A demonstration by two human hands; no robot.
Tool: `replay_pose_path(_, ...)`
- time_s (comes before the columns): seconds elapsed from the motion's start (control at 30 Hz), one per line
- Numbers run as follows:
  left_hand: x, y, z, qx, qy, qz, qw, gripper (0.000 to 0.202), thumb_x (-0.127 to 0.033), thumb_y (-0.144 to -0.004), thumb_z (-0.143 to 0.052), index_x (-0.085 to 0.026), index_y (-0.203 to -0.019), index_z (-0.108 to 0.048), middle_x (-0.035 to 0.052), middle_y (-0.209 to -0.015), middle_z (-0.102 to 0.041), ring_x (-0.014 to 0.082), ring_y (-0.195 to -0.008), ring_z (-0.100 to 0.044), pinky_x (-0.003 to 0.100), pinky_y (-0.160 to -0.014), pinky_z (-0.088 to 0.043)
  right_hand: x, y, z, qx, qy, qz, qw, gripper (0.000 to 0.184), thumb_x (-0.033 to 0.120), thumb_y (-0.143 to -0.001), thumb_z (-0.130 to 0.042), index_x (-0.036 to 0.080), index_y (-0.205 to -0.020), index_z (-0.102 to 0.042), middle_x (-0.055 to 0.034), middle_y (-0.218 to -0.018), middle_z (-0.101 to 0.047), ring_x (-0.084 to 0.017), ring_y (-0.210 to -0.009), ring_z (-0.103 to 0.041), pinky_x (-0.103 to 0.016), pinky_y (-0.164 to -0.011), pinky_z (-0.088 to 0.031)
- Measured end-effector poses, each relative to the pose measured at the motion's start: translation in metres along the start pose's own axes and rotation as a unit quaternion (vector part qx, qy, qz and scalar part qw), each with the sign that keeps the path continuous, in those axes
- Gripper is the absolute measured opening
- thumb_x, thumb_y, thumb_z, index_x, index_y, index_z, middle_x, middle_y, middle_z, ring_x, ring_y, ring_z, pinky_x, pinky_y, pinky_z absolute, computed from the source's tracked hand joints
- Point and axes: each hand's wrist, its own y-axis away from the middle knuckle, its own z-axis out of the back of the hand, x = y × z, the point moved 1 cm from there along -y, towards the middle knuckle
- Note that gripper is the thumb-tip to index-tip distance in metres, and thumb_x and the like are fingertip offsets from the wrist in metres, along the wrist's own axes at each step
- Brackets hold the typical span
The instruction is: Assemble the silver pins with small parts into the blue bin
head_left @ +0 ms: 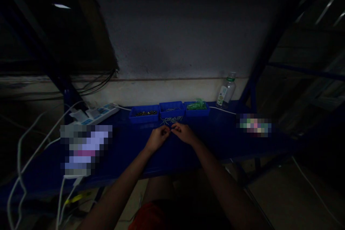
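Note:
My left hand (158,137) and my right hand (183,132) meet at the middle of a dark blue bench (215,140), fingertips pinched together over a small thin part that is too dim to name. Just beyond them lies a loose pile of thin metal pins (171,119). Behind the pile stand three small blue bins in a row: the left bin (143,114) holds dark small parts, the middle bin (171,107) holds metal bits, the right bin (197,107) holds green parts.
A white power strip (94,112) with white cables lies at the back left. A clear plastic bottle (225,92) stands at the back right by a blue rack post. Blurred patches sit on the bench at left and right. A grey wall rises behind.

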Motion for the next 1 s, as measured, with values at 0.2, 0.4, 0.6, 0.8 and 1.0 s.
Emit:
replay_pose_path(0.2,0.0025,0.0012,0.0032,-0.018,0.028,0.003,0.999,0.019,-0.028,-0.075,-0.047,-0.015,-0.082,-0.06,0.0005,-0.076,-0.064,0.012,-0.068,-0.057,0.02,-0.062,-0.042,0.0025,0.0019,0.0005,0.021,0.005,0.012,1.0,0.018,0.03,-0.08,-0.049,0.019,-0.084,-0.063,0.0,-0.076,-0.064,-0.01,-0.066,-0.056,-0.019,-0.06,-0.039)
replay_pose_path(0.4,0.0039,0.0005,0.0049,-0.026,0.03,0.024,0.999,0.024,-0.032,-0.075,-0.049,-0.016,-0.087,-0.061,0.0017,-0.078,-0.065,0.0138,-0.07,-0.059,0.022,-0.064,-0.042,0.006,0.0027,0.0027,0.016,-0.005,0.031,0.999,0.019,0.027,-0.081,-0.047,0.018,-0.086,-0.063,-0.0011,-0.081,-0.064,-0.011,-0.071,-0.056,-0.02,-0.065,-0.04)
replay_pose_path(0.6,-0.0005,0.0015,0.0062,-0.009,0.037,0.002,0.999,0.026,-0.035,-0.077,-0.047,-0.016,-0.084,-0.064,0.0015,-0.077,-0.066,0.0136,-0.069,-0.058,0.022,-0.064,-0.042,0.0027,0.0001,0.0018,0.009,-0.009,0.018,1.0,0.019,0.026,-0.082,-0.047,0.018,-0.088,-0.063,-0.0014,-0.082,-0.064,-0.011,-0.072,-0.056,-0.022,-0.069,-0.04)
replay_pose_path(0.8,-0.0039,0.0029,0.0045,-0.016,0.052,-0.004,0.999,0.03,-0.039,-0.078,-0.047,-0.016,-0.087,-0.063,0.0022,-0.079,-0.065,0.0133,-0.069,-0.056,0.023,-0.066,-0.043,0.0028,-0.0003,0.0003,0.016,0.024,0.031,0.999,0.014,0.024,-0.08,-0.05,0.02,-0.084,-0.063,-0.0012,-0.081,-0.062,-0.012,-0.074,-0.055,-0.021,-0.069,-0.039)
replay_pose_path(1.0,0.001,0.0022,0.0015,0.002,0.079,-0.016,0.997,0.03,-0.038,-0.075,-0.051,-0.014,-0.089,-0.063,0.0033,-0.078,-0.064,0.0132,-0.068,-0.055,0.022,-0.064,-0.043,0.0063,0.001,0.002,0.036,0.047,0.045,0.997,0.013,0.022,-0.08,-0.051,0.02,-0.081,-0.064,-0.0007,-0.076,-0.059,-0.011,-0.07,-0.053,-0.021,-0.068,-0.037)
